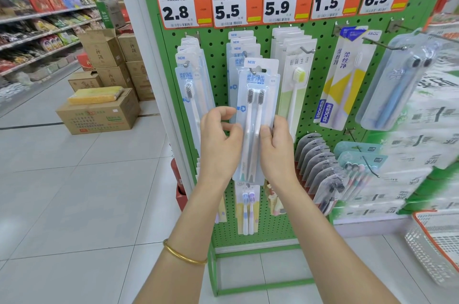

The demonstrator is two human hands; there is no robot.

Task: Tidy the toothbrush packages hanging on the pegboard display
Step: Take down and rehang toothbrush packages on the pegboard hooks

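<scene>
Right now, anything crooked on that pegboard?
Yes. The front two-brush pack, held by the left hand and right hand, hangs slightly tilted before its stack. The yellow FROG packs further right also lean, bottoms swung left.

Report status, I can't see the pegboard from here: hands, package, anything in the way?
Hands: left hand and right hand grip the package by its sides. Its hole sits at the hook tip, ahead of its row. Nothing blocking.

A thin gold bangle (pixel 182 255) circles the left wrist (pixel 191 236); forearms bare.
</scene>
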